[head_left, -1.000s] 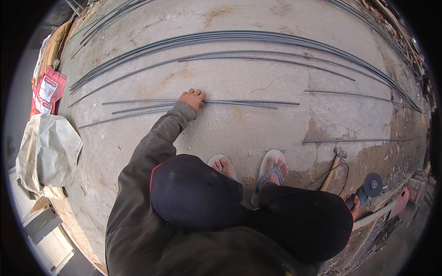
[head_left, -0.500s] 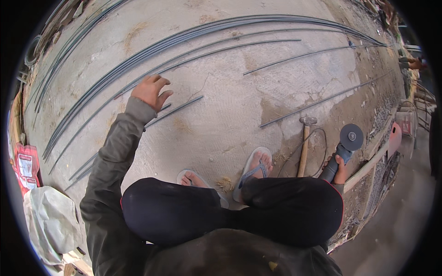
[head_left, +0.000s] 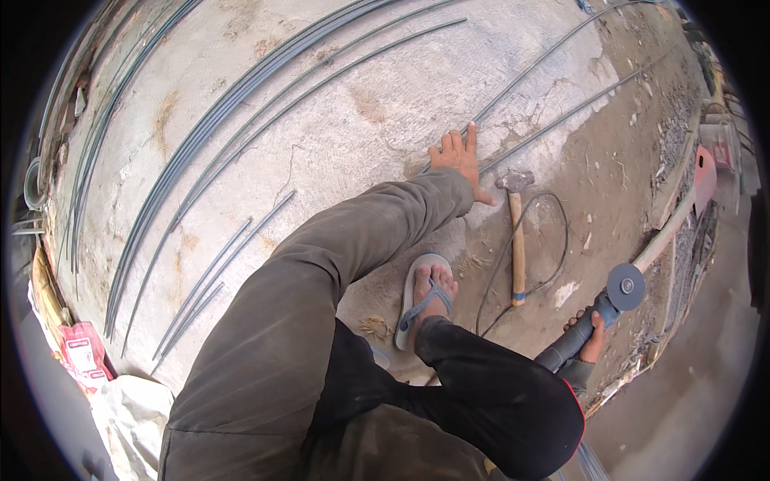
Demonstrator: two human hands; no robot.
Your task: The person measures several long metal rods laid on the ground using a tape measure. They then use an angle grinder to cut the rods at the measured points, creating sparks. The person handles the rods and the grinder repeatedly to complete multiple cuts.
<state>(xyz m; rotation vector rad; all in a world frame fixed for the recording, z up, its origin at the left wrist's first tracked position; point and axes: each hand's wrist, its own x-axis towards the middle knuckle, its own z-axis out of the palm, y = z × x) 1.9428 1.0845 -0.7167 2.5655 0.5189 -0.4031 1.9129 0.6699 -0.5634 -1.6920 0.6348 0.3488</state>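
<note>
My left hand [head_left: 457,163] reaches forward across my knees with its fingers stretched apart. It is over the near end of a steel reinforcing bar [head_left: 545,54]; whether it touches the bar I cannot tell. A second reinforcing bar [head_left: 579,107] lies just right of the hand. Down at the right, my right hand [head_left: 592,337] is wrapped round the body of an angle grinder [head_left: 561,345], whose grey disc [head_left: 626,287] faces up. Between the hands lies a hammer [head_left: 517,240] with a wooden handle, its metal head close to my left hand.
A dark cable [head_left: 564,240] loops round the hammer. Bundled long bars [head_left: 210,120] and several short bars [head_left: 233,272] lie on the concrete at the left. Red bags [head_left: 84,350] and a white sheet [head_left: 136,417] are at lower left. A wooden plank [head_left: 662,240] edges the dirt at right.
My left hand has swung from above the short bars on the left to the bar ends on the right, its fingers spreading. My right hand keeps hold of the angle grinder.
</note>
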